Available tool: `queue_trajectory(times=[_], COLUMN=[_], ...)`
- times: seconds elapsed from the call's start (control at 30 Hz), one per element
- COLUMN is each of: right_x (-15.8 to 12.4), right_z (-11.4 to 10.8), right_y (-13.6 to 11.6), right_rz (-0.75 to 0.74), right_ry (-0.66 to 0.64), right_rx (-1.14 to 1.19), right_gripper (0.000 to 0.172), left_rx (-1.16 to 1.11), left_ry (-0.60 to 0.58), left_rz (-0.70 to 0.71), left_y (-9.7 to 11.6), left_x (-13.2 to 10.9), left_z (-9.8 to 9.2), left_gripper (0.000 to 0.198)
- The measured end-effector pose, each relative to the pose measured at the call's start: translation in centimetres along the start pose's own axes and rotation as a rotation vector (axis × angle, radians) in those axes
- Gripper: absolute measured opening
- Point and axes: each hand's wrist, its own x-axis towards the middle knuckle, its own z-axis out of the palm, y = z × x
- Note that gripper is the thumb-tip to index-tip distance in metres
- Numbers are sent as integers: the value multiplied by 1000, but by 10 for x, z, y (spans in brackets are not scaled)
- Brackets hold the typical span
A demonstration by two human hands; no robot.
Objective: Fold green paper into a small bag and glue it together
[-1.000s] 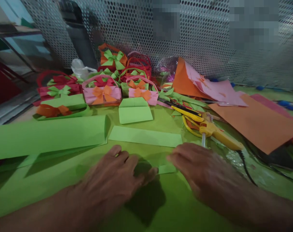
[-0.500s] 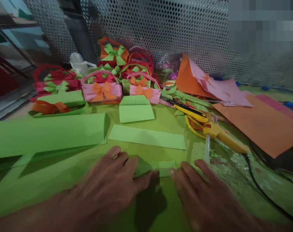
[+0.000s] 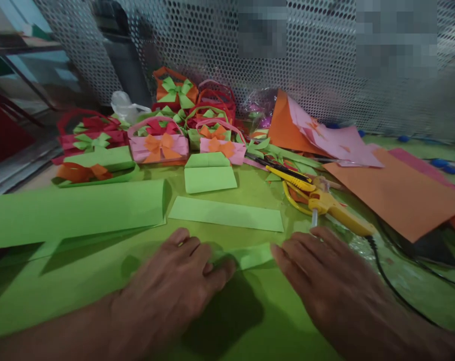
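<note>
A small light-green paper strip (image 3: 253, 256) is stretched between my hands, low over the green tabletop. My left hand (image 3: 182, 281) has curled fingers and grips the strip's left end, with thumb and forefinger pressed together there. The right end is pinched in my right hand (image 3: 317, 281), whose fingertips are partly hidden behind the back of the hand. Just beyond lies a longer flat green paper strip (image 3: 225, 214). Behind that stands a folded light-green paper piece (image 3: 210, 179). A large folded green sheet (image 3: 77, 208) lies on the left.
Small paper bags with bows (image 3: 160, 148) crowd the back. On the right are a yellow glue gun (image 3: 340, 213) with a black cord, a yellow cutter knife (image 3: 291, 178), and orange paper (image 3: 404, 193). A perforated metal panel (image 3: 197, 30) rises behind.
My right hand has moved up and slightly right with the strip's end, and the strip now slants upward to the right. More of it shows between my hands. The view has shifted slightly.
</note>
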Motion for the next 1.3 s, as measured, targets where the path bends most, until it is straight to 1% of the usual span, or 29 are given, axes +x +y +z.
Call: queue_trajectory(times=[0.07,0.13,0.2,0.23,0.3,0.4,0.47,0.5,0.63,0.7,0.8,0.87,0.93,1.1,1.23,1.3], right_x=[2,4,4,3,2,1,0,0,0,0,2,5,11,22,17,9], right_z=[-7,-12,-12,-10,-2,10,14,14,12,12,12,14,15,19,17,15], right_y=[5,8,6,3,-4,-13,-15,-14,-13,-13,-14,-15,-18,-23,-20,-16], right_rz=[-27,-58,-91,-124,-173,-174,-171,-174,-174,-183,-181,-184,-216,-259,-256,-232], right_ry=[0,9,10,8,-55,-115,-150,-162,-175,-173,-140,-131,-149,-119,-122,-132], right_rx=[-45,-99,-85,-38,83,134,143,146,147,147,138,132,111,62,70,64], right_gripper=[32,33,34,33,28,21,20,20,19,22,28,34,35,24,26,26], left_rx=[8,21,30,32,34,40,34,27,-13,-50,-125,-148,-140,-111,-106,-92], left_ry=[-61,-123,-164,-167,-140,-27,19,18,-77,-128,-169,-161,-149,-47,-70,-45], left_rz=[11,-8,-29,-44,-54,-30,-30,-36,-51,-62,-68,-58,-49,-22,-13,-4], left_y=[3,5,6,6,4,0,-3,-5,-12,-14,-17,-18,-18,-16,-15,-16], left_x=[5,9,11,11,9,3,-1,-3,-7,-7,-7,-6,-6,-7,-7,-8], left_z=[-4,-8,-11,-10,-8,-1,1,1,-6,-10,-12,-12,-11,-10,-8,-6], left_gripper=[31,29,25,23,20,20,25,27,36,34,31,30,30,21,20,22])
